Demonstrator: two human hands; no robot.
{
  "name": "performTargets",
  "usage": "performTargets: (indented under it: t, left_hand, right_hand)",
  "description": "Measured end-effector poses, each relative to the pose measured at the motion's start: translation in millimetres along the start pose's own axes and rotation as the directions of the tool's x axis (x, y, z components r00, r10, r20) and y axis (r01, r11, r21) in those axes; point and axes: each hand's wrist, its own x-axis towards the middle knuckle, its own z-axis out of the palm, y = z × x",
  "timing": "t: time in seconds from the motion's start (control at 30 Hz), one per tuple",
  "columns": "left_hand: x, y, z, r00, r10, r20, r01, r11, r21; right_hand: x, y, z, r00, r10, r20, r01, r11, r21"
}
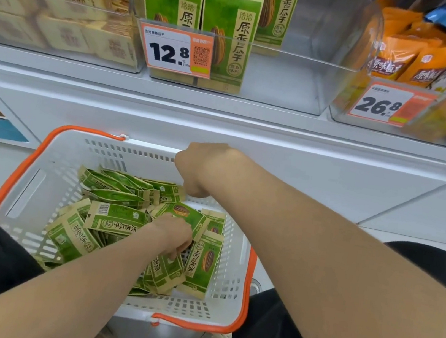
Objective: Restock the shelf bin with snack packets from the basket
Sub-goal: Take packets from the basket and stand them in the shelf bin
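A: What's nearest?
B: The basket (55, 161), white with an orange rim, set between two black-clad knees. Bare mesh shows along its left side and near edge.
A: And the stock?
B: Green packets (116, 219) lie in a loose heap across its middle and right. The left grip (174, 235) is down among them, fingers curled round one at the heap's right.
A: The other one?
B: The right grip (201, 168) hangs over the basket's far rim, back of the hand up, fingers turned under. I cannot tell whether it holds anything.
A: Beyond that?
B: The shelf (225, 105) edge, then the clear bin (302, 73). Three packets stand upright at its left behind a price tag (175, 51), and its right half is open room
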Motion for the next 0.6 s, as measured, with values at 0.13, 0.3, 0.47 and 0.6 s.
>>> performTargets:
  t: [0.13,0.3,0.47,0.6]
  left_hand:
    - [-4.4,-5.0,-8.4,0.999,-0.003,-0.054,-0.009,0.976,-0.218]
    - [-18.9,-9.5,-35.7,0.933,-0.173,-0.315,-0.064,0.783,-0.619]
    - [-46.5,-6.7,-72.6,0.844,-0.299,-0.445,-0.166,0.643,-0.747]
    - [-73.4,3.7,-100.2,0.765,-0.411,-0.496,-0.271,0.494,-0.826]
  right_hand:
    - [-5.0,1.3,3.7,0.999,0.02,0.027,-0.02,1.0,0.007]
    - [-15.3,8.4,-5.0,0.998,0.051,0.048,-0.052,0.998,0.021]
    - [-22.2,24.6,-22.4,0.991,0.132,-0.026,-0.129,0.988,0.09]
    - [-42.0,44.1,-38.6,0.965,0.247,-0.084,-0.233,0.961,0.15]
